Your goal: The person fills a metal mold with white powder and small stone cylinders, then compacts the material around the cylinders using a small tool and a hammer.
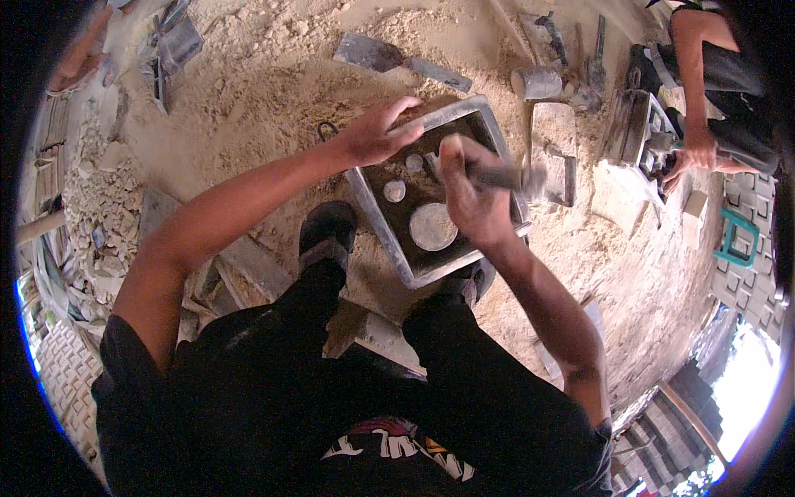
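Note:
A rectangular grey box frame (383, 225) lies tilted between my feet. It holds a dark bed with a large pale disc (433, 227) and smaller round pale pieces (395, 191) set in it. My left hand (383, 132) lies along the frame's upper left rim, with its fingers stretched and apart. Over the right half of the box, my right hand (479, 199) is wrapped round a grey rod-like hand tool (497, 176). Motion blurs the tool's right end, so its exact kind is unclear. My right arm and hand hide part of the bed.
Loose sandy soil surrounds the box. A flat shovel-like blade (368, 52) and a metal cylinder (537, 83) lie beyond it. At right, another person's hand (700, 149) works at a second box (631, 124), near a teal stool (735, 238). Rubble (103, 203) is piled at left.

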Demonstrator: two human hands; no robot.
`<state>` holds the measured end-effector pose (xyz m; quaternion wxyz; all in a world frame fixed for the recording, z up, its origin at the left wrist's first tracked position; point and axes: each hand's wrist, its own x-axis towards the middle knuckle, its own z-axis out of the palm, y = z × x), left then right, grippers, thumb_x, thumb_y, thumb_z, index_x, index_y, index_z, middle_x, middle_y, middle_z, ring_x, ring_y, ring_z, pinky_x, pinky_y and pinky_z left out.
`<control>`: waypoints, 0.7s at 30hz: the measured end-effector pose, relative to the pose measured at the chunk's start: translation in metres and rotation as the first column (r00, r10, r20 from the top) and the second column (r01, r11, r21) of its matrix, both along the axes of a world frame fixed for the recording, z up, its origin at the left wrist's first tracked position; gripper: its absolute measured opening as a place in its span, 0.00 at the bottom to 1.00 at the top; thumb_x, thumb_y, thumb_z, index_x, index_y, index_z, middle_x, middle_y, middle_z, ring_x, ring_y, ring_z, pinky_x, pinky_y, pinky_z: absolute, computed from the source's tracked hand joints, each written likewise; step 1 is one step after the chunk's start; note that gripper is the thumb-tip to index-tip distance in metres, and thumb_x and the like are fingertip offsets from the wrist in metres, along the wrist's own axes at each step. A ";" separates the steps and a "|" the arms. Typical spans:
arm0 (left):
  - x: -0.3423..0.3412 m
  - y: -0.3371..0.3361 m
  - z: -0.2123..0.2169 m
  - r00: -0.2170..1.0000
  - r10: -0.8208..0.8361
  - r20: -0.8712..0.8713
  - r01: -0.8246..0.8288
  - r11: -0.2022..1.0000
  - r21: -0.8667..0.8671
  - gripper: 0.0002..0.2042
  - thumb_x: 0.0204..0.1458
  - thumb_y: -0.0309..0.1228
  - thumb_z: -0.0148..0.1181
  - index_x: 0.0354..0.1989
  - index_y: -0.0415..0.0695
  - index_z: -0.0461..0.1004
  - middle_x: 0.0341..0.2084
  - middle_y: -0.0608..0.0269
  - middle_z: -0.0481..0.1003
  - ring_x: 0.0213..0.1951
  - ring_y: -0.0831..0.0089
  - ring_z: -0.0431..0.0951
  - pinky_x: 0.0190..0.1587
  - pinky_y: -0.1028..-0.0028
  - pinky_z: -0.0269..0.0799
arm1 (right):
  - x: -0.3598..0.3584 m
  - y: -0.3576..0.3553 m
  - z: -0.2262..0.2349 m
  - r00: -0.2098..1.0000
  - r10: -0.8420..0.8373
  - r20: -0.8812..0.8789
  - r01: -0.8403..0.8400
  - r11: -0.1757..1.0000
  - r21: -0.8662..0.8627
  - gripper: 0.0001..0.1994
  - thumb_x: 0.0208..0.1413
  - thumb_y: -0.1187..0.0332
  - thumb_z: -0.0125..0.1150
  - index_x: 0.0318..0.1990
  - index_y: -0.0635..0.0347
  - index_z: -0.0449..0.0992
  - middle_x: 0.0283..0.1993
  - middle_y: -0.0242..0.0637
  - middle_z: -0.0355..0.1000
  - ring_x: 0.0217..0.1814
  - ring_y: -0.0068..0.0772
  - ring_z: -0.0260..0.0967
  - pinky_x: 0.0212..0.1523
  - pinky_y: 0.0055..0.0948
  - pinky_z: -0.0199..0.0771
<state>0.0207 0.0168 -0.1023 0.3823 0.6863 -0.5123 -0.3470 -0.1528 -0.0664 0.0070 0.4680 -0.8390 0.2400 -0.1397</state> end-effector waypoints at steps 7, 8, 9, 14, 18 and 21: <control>0.004 0.001 0.005 0.962 -0.272 -0.031 0.273 0.957 0.093 0.45 0.43 0.44 0.65 0.64 0.33 0.46 0.61 0.41 0.54 0.64 0.56 0.55 0.65 0.64 0.51 | 0.033 -0.009 0.020 0.994 -0.049 0.093 0.054 0.997 -0.050 0.13 0.60 0.64 0.53 0.28 0.65 0.72 0.18 0.36 0.65 0.23 0.17 0.57 0.23 0.28 0.61; 0.005 0.000 0.003 0.954 -0.296 -0.043 0.297 0.953 0.049 0.46 0.44 0.44 0.65 0.65 0.34 0.45 0.62 0.42 0.53 0.64 0.56 0.54 0.65 0.64 0.49 | 0.033 -0.010 0.022 0.990 -0.048 0.130 0.032 0.992 0.122 0.13 0.60 0.64 0.53 0.29 0.64 0.72 0.19 0.39 0.66 0.22 0.21 0.59 0.23 0.29 0.62; 0.006 -0.002 0.002 0.946 -0.314 -0.079 0.316 0.949 0.007 0.46 0.44 0.45 0.65 0.65 0.34 0.45 0.62 0.42 0.53 0.64 0.57 0.54 0.65 0.64 0.49 | 0.033 -0.010 0.024 0.979 -0.031 0.202 0.001 0.990 0.144 0.12 0.60 0.64 0.54 0.29 0.64 0.72 0.19 0.39 0.66 0.22 0.22 0.60 0.23 0.29 0.62; 0.008 0.002 -0.003 0.939 -0.314 -0.142 0.321 0.946 0.032 0.46 0.45 0.45 0.65 0.65 0.34 0.45 0.62 0.42 0.55 0.64 0.57 0.55 0.65 0.64 0.50 | 0.028 -0.005 0.022 0.979 -0.010 0.202 0.001 0.999 0.045 0.15 0.62 0.62 0.50 0.28 0.63 0.71 0.21 0.29 0.61 0.24 0.18 0.56 0.24 0.24 0.57; 0.007 0.004 -0.008 0.956 -0.274 -0.106 0.279 0.959 0.039 0.45 0.45 0.42 0.66 0.65 0.33 0.45 0.61 0.42 0.56 0.63 0.58 0.57 0.64 0.64 0.52 | 0.023 -0.002 0.019 0.972 -0.119 0.204 0.102 0.991 0.089 0.18 0.64 0.58 0.47 0.27 0.62 0.70 0.21 0.24 0.59 0.25 0.15 0.53 0.25 0.20 0.54; 0.008 0.003 -0.014 0.944 -0.268 -0.195 0.270 0.963 -0.015 0.43 0.44 0.40 0.67 0.64 0.36 0.49 0.59 0.48 0.60 0.60 0.63 0.60 0.63 0.66 0.53 | 0.010 0.007 0.019 0.961 -0.268 0.065 0.244 0.935 0.258 0.16 0.63 0.62 0.51 0.26 0.64 0.70 0.21 0.25 0.58 0.24 0.14 0.52 0.20 0.22 0.51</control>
